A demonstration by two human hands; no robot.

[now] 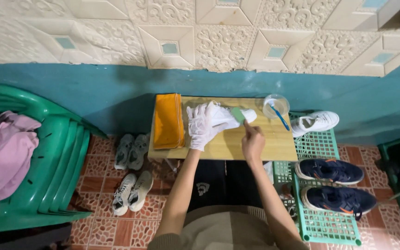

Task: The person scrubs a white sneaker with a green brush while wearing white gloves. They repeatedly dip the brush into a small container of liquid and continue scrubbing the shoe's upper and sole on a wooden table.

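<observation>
Shoe: white sneaker point(228, 115) lying on its side on the small wooden table point(274, 143), toe pointing right, near the middle of the tabletop.
Left hand: left hand point(202, 126) in a white glove, fingers wrapped around the heel end of the sneaker and holding it steady against the table.
Right hand: bare right hand point(253, 141) closed around a small green sponge point(238, 114), which is pressed against the side of the sneaker.
Cloth: folded orange cloth point(168, 121) on the left part of the table, just beside the gloved hand.
Cup: clear plastic cup point(275, 105) at the table's far right corner, with a blue toothbrush point(280, 118) leaning out of it.
Rack: green plastic rack point(322, 222) on the floor to the right of the table, carrying another white sneaker point(318, 122) at the far end and a pair of navy sneakers point(334, 185) nearer.
Floor: two pairs of grey-white shoes point(132, 173) on patterned tiles left of the table.
Chairs: stack of green plastic chairs point(56, 171) at far left, with pink cloth point(3, 153) draped on the seat.
</observation>
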